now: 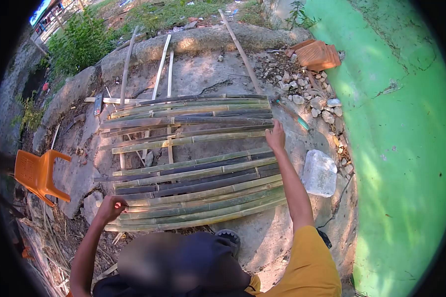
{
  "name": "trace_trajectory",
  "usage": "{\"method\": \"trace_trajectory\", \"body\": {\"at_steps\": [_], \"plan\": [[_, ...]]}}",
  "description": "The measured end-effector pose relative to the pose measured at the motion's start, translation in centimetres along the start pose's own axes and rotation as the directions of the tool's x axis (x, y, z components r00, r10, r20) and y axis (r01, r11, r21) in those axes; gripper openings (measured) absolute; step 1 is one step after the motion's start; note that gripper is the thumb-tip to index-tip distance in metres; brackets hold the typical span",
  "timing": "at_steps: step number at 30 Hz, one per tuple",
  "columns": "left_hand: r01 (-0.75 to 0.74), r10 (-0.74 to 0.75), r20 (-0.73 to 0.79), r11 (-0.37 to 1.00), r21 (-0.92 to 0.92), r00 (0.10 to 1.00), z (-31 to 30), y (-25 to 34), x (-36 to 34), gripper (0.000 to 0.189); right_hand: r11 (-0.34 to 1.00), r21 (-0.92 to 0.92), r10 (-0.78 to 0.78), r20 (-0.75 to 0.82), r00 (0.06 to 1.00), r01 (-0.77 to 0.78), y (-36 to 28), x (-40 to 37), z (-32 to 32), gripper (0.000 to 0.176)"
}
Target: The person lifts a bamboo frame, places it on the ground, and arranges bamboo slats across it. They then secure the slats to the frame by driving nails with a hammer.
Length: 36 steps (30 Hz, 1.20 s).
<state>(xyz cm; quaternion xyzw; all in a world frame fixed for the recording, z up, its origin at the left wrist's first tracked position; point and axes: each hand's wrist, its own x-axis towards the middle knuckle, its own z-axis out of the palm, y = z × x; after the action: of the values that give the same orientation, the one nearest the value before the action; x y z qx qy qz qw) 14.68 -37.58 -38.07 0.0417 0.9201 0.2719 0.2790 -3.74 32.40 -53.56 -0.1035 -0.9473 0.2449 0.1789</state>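
Observation:
Many long bamboo strips (198, 173), some green and some dark, lie side by side across thin wooden poles (162, 64) on the concrete ground. My right hand (277, 136) is at the right end of a light green strip (193, 141) in the upper group, its fingers closed at the strip's tip. Near the left ends of the lower strips is my left hand (113, 208), fingers curled together; what they hold, if anything, is too small to tell. A gap separates the upper group from the lower one.
An orange plastic chair (40, 173) lies at the left. On the right are a whitish block (319, 173), stones (317, 103), stacked orange tiles (316, 55), a green-handled tool (300, 120) and a green wall (391, 148). A phone-like object (98, 104) rests at the upper left.

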Motion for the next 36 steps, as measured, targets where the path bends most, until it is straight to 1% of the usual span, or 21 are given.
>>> {"method": "trace_trajectory", "body": {"at_steps": [2,4,5,7,9,11,12,13,14,16,17,19,20,22,25,26,28,29,31,33,36], "plan": [[0.011,-0.014,0.035,0.997,0.070,0.999,0.3,-4.6,-1.3,0.009,0.920,-0.339,0.222,0.039,0.974,-0.196,7.5,2.8,-1.5,0.062],[0.102,-0.196,0.193,0.906,0.411,0.961,0.7,-8.6,-2.5,0.015,0.855,-0.420,0.364,0.066,0.929,-0.305,12.4,5.4,-2.3,0.065],[0.125,-0.215,0.187,0.907,0.402,0.958,0.7,-9.5,-3.0,0.015,0.826,-0.442,0.421,0.070,0.905,-0.350,13.9,6.7,-2.4,0.067],[0.169,-0.258,0.164,0.892,0.419,0.952,1.3,-10.4,-3.6,0.016,0.857,-0.460,0.319,0.118,0.940,-0.233,16.6,8.8,-2.5,0.070],[0.197,-0.270,0.175,0.916,0.350,0.947,1.3,-9.9,-3.8,0.015,0.854,-0.474,0.315,0.145,0.938,-0.213,19.1,10.2,-1.7,0.071],[0.216,-0.263,0.206,0.950,0.225,0.943,0.6,-9.1,-4.8,0.013,0.818,-0.470,0.483,0.246,0.841,-0.332,18.4,11.1,-2.4,0.073],[0.197,-0.247,0.189,0.948,0.252,0.950,0.3,-9.1,-5.3,0.014,0.812,-0.427,0.546,0.310,0.779,-0.399,18.8,11.3,-2.3,0.071],[0.225,-0.265,0.142,0.942,0.247,0.954,-0.3,-9.3,-6.0,0.014,0.762,-0.542,0.550,0.254,0.796,-0.354,19.6,11.1,-1.3,0.064],[0.268,-0.316,0.165,0.927,0.261,0.934,-0.9,-9.7,-7.0,0.015,0.790,-0.547,0.430,0.172,0.886,-0.277,21.2,10.1,-0.1,0.054],[0.282,-0.347,0.188,0.910,0.303,0.919,-1.9,-10.5,-8.9,0.017,0.746,-0.644,0.416,0.250,0.874,-0.171,16.0,8.8,-2.7,0.047],[0.289,-0.348,0.171,0.910,0.296,0.922,-3.3,-10.0,-9.6,0.017,0.754,-0.636,0.400,0.247,0.882,-0.164,15.6,9.0,-2.4,0.047],[0.476,-0.520,0.094,0.830,0.290,0.849,-6.5,-8.6,-12.8,0.014,0.740,-0.647,0.382,0.178,0.907,-0.185,16.9,7.8,0.3,0.037],[0.474,-0.513,0.070,0.830,0.294,0.855,-7.7,-8.3,-13.5,0.014,0.748,-0.639,0.378,0.186,0.907,-0.180,17.4,7.6,0.7,0.037],[0.453,-0.481,0.037,0.846,0.282,0.876,-9.2,-9.3,-15.7,0.013,0.810,-0.570,0.283,0.181,0.942,-0.134,16.9,6.7,1.2,0.035],[0.385,-0.400,0.000,0.882,0.271,0.917,-10.0,-12.5,-18.7,0.014,0.875,-0.470,0.253,0.240,0.937,-0.116,12.4,5.9,0.0,0.039],[0.428,-0.438,-0.003,0.876,0.221,0.899,-10.2,-11.9,-19.1,0.014,0.895,-0.433,0.236,0.252,0.939,-0.109,12.0,5.7,-0.3,0.042],[0.439,-0.446,0.012,0.886,0.151,0.895,-10.8,-8.5,-18.7,0.012,0.922,-0.373,0.160,0.116,0.980,-0.107,16.0,5.5,0.8,0.047],[0.444,-0.448,0.016,0.889,0.117,0.894,-10.7,-7.8,-18.3,0.011,0.923,-0.374,0.149,0.126,0.981,-0.092,17.3,4.9,0.9,0.047],[0.389,-0.383,-0.086,0.919,0.070,0.920,-9.3,-7.8,-17.5,0.012,0.992,-0.080,0.108,0.079,0.991,-0.101,18.5,1.9,0.2,0.058],[0.257,-0.255,-0.179,0.966,-0.011,0.950,-7.2,-9.4,-16.2,0.012,0.906,0.101,0.377,0.245,0.893,-0.411,16.0,-2.9,-2.1,0.058],[0.130,-0.175,-0.272,0.976,-0.175,0.946,-3.6,-10.1,-13.7,0.015,0.529,0.626,0.450,0.366,0.815,-0.573,4.0,-12.9,-8.5,0.042]]}}
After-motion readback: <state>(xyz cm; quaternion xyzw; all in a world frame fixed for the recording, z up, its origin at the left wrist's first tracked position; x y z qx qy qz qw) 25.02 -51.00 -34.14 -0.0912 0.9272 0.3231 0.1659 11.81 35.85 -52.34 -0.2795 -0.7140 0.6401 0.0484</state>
